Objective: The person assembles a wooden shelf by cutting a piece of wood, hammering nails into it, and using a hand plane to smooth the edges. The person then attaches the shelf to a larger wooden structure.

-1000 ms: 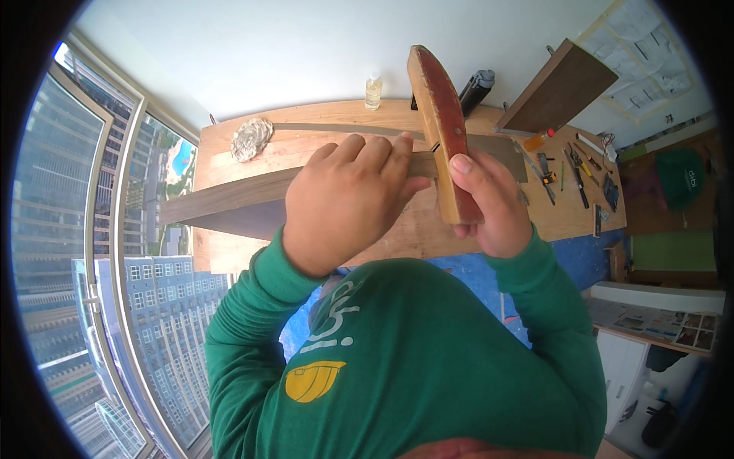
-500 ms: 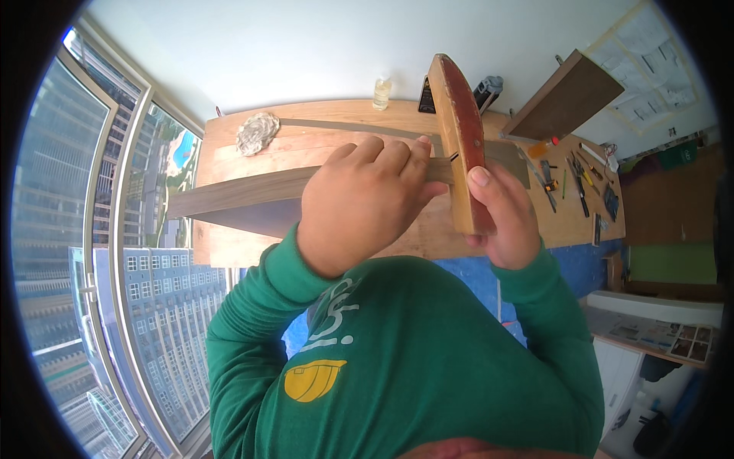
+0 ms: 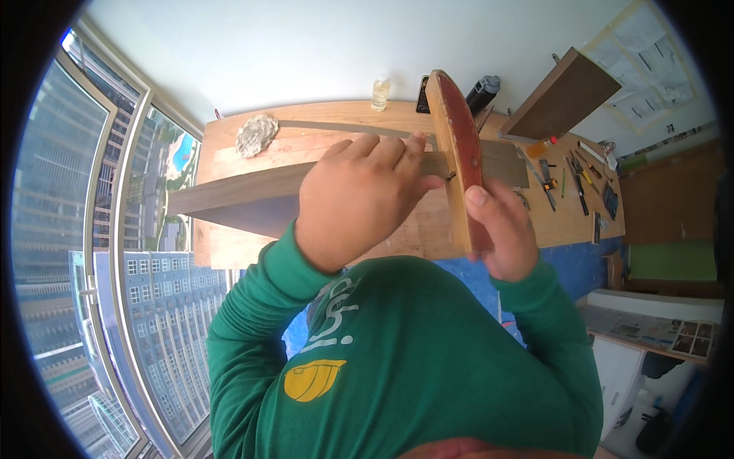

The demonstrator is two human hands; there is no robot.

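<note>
You are clenching your right hand (image 3: 501, 233) around the lower end of the red-faced block (image 3: 457, 153), standing on edge across the plank (image 3: 252, 195). Your left hand (image 3: 359, 199) is pressing flat on the plank beside the block. If that palm is slipping, the plank may be shifting and your fingertips (image 3: 417, 141), touching the block, could get pinched.

Upright reddish wooden block (image 3: 459, 153) across plank (image 3: 245, 195)

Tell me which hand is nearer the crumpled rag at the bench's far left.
Left. The left hand rests on the long plank, closer to the rag; the right hand grips the red-edged wooden piece, farther away.
</note>
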